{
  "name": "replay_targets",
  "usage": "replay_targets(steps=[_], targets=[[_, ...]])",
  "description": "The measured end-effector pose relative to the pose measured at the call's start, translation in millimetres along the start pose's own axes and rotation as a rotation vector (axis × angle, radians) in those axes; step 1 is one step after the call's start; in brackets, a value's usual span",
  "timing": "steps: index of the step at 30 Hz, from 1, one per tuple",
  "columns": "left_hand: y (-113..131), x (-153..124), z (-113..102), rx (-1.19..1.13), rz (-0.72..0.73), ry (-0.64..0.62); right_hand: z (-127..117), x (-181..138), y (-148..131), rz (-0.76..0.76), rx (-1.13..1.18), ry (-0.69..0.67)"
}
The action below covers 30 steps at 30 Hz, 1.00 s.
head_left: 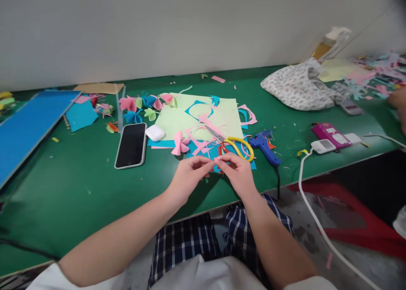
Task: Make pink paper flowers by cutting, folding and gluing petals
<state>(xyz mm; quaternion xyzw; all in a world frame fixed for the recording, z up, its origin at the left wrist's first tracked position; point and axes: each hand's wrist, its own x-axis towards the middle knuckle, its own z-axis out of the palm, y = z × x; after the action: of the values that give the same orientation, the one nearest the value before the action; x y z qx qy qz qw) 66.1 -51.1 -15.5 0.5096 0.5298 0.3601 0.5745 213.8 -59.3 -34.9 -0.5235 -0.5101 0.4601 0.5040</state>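
Note:
My left hand (192,171) and my right hand (236,169) meet at the fingertips near the table's front edge. Both are closed in a pinch; a tiny pinkish bit shows between them, too small to name. Just beyond the fingers lie yellow-handled scissors (234,144), their blades slightly parted, on pink and blue paper scraps (199,144). A pink paper flower (180,144) sits beyond my left hand. To the right of my right hand rests a blue glue gun (264,148) with a black cord. Pale yellow paper (174,116) lies under some cut-out scraps.
A phone (131,146) and a white earbud case (155,133) lie left, below several paper flowers (149,101). A blue board (34,125) is at far left. Rightward are a patterned cloth bag (294,87), a magenta device (331,135), a white cable (304,188) and another person's hand (399,106).

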Motion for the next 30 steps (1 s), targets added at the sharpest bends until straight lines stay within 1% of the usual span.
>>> replay_targets(steps=[5, 7, 9, 11, 13, 15, 17, 20, 22, 25, 26, 30], targets=[[-1.3, -1.0, 2.2, 0.097, 0.057, 0.020, -1.4, -0.2, 1.2, -0.020, -0.046, -0.010], [1.0, -2.0, -4.2, 0.145, 0.083, 0.056, -3.0, 0.5, 1.8, -0.015, -0.089, 0.001], [3.7, -1.1, -16.8, 0.238, 0.142, 0.143, -4.8, 2.8, 2.4, -0.010, -0.156, 0.003], [4.7, 2.6, -33.8, 0.496, 0.326, 0.339, -5.5, 6.7, 2.3, -0.017, -0.251, -0.016], [2.1, 8.3, -50.7, 0.719, 0.436, 0.409, -4.3, 11.6, 0.9, -0.036, -0.370, -0.059], [-3.8, 13.6, -63.4, 0.920, 0.488, 0.458, -1.2, 16.4, -2.3, -0.057, -0.500, -0.117], [-10.8, 16.6, -70.7, 1.038, 0.459, 0.420, 2.7, 20.5, -6.3, -0.063, -0.621, -0.182], [-17.6, 16.6, -76.0, 1.086, 0.474, 0.346, 7.9, 25.3, -11.4, -0.045, -0.774, -0.256], [-18.5, 15.8, -79.6, 1.098, 0.501, 0.280, 10.6, 28.1, -13.0, -0.034, -0.859, -0.277], [-17.4, 16.5, -85.6, 1.112, 0.517, 0.199, 13.6, 31.7, -13.3, -0.026, -0.961, -0.266], [-17.3, 17.6, -87.1, 1.101, 0.515, 0.198, 14.2, 32.6, -13.2, -0.025, -0.987, -0.256], [-18.2, 24.8, -87.9, 1.004, 0.490, 0.263, 13.1, 34.9, -13.5, -0.042, -1.029, -0.194]])
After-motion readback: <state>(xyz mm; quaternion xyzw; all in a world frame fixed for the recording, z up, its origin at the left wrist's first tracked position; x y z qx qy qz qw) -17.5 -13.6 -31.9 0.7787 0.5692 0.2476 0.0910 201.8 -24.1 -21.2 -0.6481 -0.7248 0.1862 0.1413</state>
